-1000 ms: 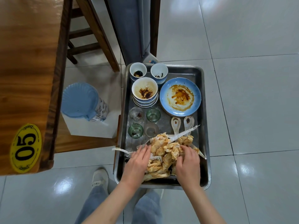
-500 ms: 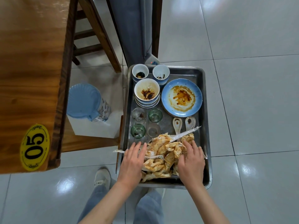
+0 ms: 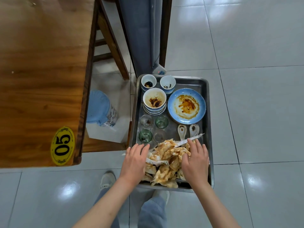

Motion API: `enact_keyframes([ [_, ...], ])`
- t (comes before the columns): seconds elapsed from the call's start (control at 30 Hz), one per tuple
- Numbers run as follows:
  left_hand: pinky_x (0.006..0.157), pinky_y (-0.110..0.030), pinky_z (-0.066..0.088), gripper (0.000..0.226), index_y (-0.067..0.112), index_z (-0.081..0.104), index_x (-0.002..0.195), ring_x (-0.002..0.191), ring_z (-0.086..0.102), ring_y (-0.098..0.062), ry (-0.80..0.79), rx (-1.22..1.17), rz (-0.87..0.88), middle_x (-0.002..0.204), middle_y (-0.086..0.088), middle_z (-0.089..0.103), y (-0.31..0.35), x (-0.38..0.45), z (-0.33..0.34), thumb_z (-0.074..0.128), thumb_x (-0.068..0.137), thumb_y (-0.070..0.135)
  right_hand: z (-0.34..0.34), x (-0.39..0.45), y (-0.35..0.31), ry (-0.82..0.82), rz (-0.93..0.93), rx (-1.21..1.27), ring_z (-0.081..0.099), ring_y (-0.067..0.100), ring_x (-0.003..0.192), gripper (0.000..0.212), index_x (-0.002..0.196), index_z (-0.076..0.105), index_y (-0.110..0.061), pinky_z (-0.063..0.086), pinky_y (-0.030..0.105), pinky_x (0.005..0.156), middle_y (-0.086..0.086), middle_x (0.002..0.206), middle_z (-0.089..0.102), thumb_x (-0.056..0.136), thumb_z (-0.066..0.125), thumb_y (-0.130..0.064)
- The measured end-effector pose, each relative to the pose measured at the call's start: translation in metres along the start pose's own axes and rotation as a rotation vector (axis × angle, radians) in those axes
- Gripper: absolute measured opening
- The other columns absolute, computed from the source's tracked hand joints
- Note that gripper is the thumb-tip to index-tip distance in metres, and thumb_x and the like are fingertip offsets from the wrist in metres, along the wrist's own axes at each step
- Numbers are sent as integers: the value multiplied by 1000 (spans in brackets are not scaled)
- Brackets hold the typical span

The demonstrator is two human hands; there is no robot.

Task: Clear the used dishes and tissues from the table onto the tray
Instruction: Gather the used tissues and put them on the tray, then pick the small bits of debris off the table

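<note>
at the tray's (image 3: 207, 112) near edge both hands lie flat, fingers straight, the left hand (image 3: 134, 160) and right hand (image 3: 195, 159) flanking the stained tissues (image 3: 166, 159), gripping nothing. spoons, glasses, plate and bowls fill its far end; the surface (image 3: 41, 71) looks cleared. half a second back the fingers pressed closer.

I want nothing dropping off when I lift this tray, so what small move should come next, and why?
Probably tuck the wrapper strip inward with the left hand. It pokes over the tray rim beside that hand, while the stained tissues sit heaped between it and the right hand.
</note>
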State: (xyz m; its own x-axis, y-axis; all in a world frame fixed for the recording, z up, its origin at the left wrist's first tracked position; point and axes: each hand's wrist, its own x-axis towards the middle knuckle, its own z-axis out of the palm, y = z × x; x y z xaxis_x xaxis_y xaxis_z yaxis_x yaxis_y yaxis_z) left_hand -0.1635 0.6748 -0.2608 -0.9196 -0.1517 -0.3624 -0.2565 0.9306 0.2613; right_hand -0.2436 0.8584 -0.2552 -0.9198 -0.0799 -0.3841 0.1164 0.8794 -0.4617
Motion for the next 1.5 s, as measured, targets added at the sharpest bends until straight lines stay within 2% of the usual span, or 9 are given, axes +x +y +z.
enact_keyframes([
  [0.13,116,-38,20,64,19,32,143,132,32,-16,52,-11,-5,137,1,42,-2,-2,-27,53,84,10,-15,-4,-14,-4,-27,3,13,23,143,52,142,36,-26,18,50,114,1,152,28,91,47,-23],
  [0.37,114,-34,21,57,17,43,136,126,39,-16,205,-89,-35,129,2,50,-2,-16,-95,53,81,7,-46,-23,-51,-62,-93,-16,12,22,143,54,144,30,-26,17,47,116,-1,153,26,93,46,-30],
  [0.57,111,-38,30,55,14,52,129,122,48,-22,334,-98,-16,122,-2,57,-14,-48,-156,62,76,3,-70,-44,-111,-106,-223,-37,9,21,144,58,145,25,-26,10,43,116,-3,153,25,92,46,-34],
  [0.67,111,-39,26,55,17,51,130,126,45,-22,372,-109,-74,126,-1,56,-34,-65,-185,64,78,5,-78,-50,-151,-119,-290,-46,11,21,143,60,146,24,-25,12,43,117,-2,153,25,92,47,-36],
  [0.77,113,-36,19,53,21,45,136,131,38,-18,395,-112,-168,134,1,50,-67,-79,-209,60,85,14,-83,-56,-192,-124,-363,-69,12,22,143,61,146,23,-25,13,44,116,-2,153,25,92,49,-36],
  [1.0,112,-45,25,53,16,47,135,131,39,-23,425,-131,-288,132,-5,52,-161,-97,-260,60,84,14,-70,-65,-284,-126,-472,-136,14,23,143,60,146,25,-24,15,43,116,-1,153,27,92,49,-36],
  [1.27,112,-42,25,53,19,45,136,131,38,-22,387,-125,-307,135,-3,50,-286,-79,-316,62,86,22,-15,-63,-395,-132,-406,-117,13,23,143,58,145,27,-25,17,47,115,0,153,27,93,47,-37],
  [1.5,111,-42,29,54,17,43,138,131,38,-22,327,-57,-211,135,-3,49,-384,-44,-357,59,87,25,36,-39,-486,-71,-291,-76,15,23,142,58,145,27,-26,20,47,115,-2,152,27,92,49,-38],
])
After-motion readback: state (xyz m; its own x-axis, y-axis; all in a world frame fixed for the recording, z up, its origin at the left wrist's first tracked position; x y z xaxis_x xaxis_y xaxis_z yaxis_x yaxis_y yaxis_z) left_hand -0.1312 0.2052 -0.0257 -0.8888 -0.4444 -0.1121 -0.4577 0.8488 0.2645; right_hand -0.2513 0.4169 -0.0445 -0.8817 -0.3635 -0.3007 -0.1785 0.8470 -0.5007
